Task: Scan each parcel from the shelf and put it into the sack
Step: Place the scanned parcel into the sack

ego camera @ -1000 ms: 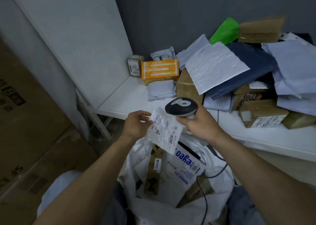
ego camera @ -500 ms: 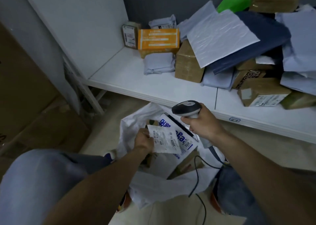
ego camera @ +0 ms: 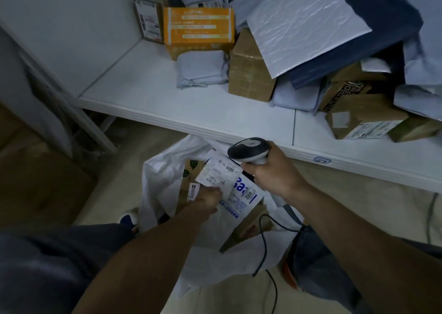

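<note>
My left hand (ego camera: pixel 208 199) pinches a small white parcel (ego camera: pixel 218 174) with a label reading 3005, held low inside the mouth of the white sack (ego camera: pixel 162 177) on the floor. A white mailer with blue print (ego camera: pixel 241 199) and a brown box (ego camera: pixel 189 182) lie in the sack under it. My right hand (ego camera: pixel 271 172) grips the black and grey barcode scanner (ego camera: pixel 248 150) just above and to the right of the parcel; its cable (ego camera: pixel 265 242) hangs down over the sack. The white shelf (ego camera: pixel 191 105) above carries the pile of parcels.
On the shelf lie an orange box (ego camera: pixel 199 26), a grey bag (ego camera: pixel 201 68), brown cartons (ego camera: pixel 248 74) (ego camera: pixel 363 117), a silver mailer (ego camera: pixel 303 24) and a dark blue mailer (ego camera: pixel 382 26). Cardboard boxes (ego camera: pixel 35 175) stand at the left. My knees flank the sack.
My left hand has lowered the small white parcel from shelf height down into the sack's mouth. My right hand with the scanner stayed close beside it, and my view tilted downward.
</note>
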